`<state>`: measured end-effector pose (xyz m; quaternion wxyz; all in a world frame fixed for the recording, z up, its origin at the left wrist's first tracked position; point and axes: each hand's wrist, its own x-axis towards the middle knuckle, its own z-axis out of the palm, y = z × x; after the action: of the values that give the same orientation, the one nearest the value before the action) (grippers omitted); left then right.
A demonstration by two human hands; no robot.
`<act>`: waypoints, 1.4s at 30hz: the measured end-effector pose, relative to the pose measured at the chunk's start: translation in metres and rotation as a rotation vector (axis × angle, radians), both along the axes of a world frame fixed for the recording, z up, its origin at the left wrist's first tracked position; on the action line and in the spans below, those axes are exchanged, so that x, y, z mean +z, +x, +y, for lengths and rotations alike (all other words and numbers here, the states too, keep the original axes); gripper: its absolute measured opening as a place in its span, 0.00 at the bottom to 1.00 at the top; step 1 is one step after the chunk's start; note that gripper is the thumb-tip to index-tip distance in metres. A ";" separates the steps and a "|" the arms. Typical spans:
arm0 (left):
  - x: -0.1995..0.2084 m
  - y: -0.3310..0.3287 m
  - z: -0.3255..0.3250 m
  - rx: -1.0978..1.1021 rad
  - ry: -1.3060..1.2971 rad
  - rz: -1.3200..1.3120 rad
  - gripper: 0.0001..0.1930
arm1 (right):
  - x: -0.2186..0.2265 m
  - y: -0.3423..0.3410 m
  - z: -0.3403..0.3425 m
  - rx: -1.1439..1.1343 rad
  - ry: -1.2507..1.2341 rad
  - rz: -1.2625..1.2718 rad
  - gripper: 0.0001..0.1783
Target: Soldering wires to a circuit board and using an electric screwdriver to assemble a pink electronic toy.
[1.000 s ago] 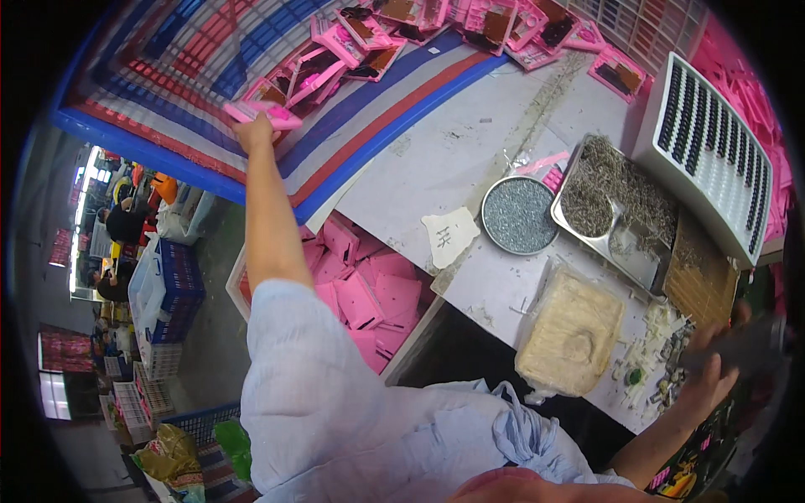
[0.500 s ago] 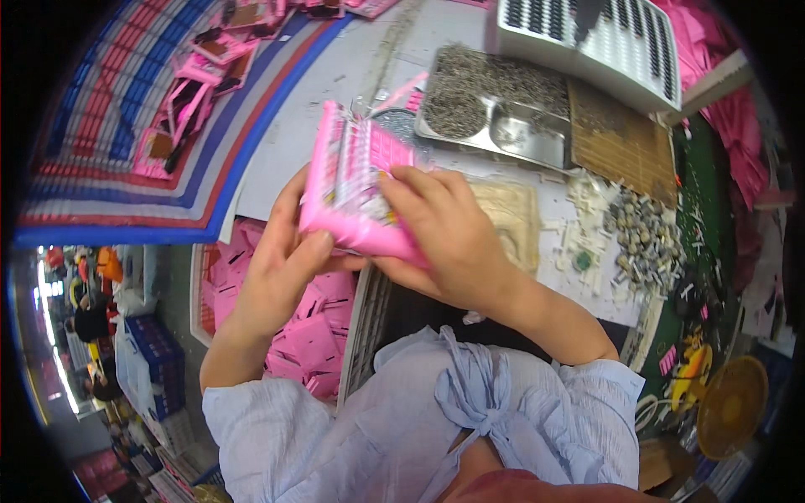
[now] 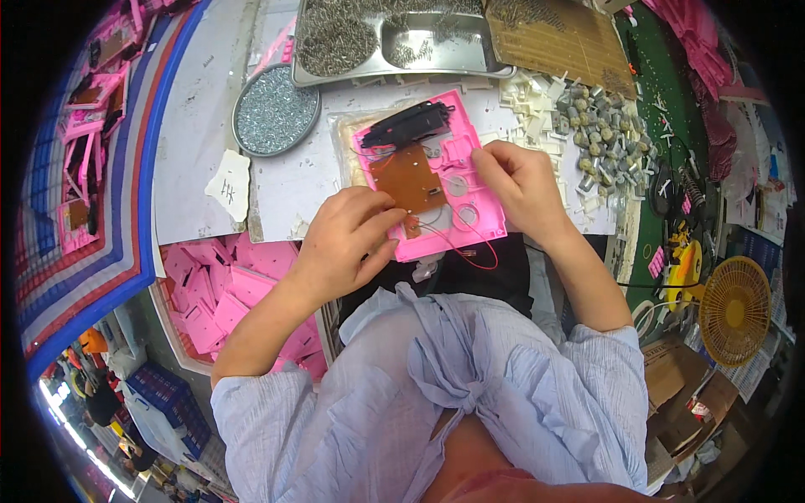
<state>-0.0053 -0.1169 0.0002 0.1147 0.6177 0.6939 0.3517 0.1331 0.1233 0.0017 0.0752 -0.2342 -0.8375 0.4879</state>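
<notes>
A pink plastic housing (image 3: 444,159) lies flat on a pad at the table's near edge, its inside facing up. It carries a brown circuit board (image 3: 411,178), a black part (image 3: 405,126) and thin red wires. My left hand (image 3: 344,243) grips its lower left corner, fingers touching the circuit board. My right hand (image 3: 520,189) holds its right edge with the thumb on the pink plastic.
A round tin of small screws (image 3: 275,109) and a metal tray of metal parts (image 3: 394,38) stand behind the housing. White clips and small grey cylinders (image 3: 591,121) lie to the right. A bin of pink shells (image 3: 210,293) sits lower left. A small yellow fan (image 3: 738,310) is at right.
One second ago my left arm reached far out to a pink housing on the striped cloth. Both hands then brought it in upright, and now it lies flat on the pad.
</notes>
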 end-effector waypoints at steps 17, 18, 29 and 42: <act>0.004 -0.005 0.005 0.030 -0.023 0.147 0.21 | 0.031 0.032 -0.019 0.134 -0.229 -0.158 0.21; 0.003 -0.003 0.007 0.011 -0.003 0.134 0.20 | 0.029 0.043 -0.026 0.207 -0.138 -0.174 0.32; -0.003 -0.009 0.012 -0.047 -0.081 0.120 0.07 | 0.043 0.027 -0.016 0.429 0.056 0.216 0.18; -0.002 -0.002 0.011 -0.115 -0.057 0.066 0.10 | 0.012 0.017 -0.004 0.028 -1.255 0.087 0.10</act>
<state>-0.0073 -0.1059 -0.0013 0.1293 0.6643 0.6705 0.3040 0.1504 0.1192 0.0135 -0.0489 -0.2025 -0.3910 0.8965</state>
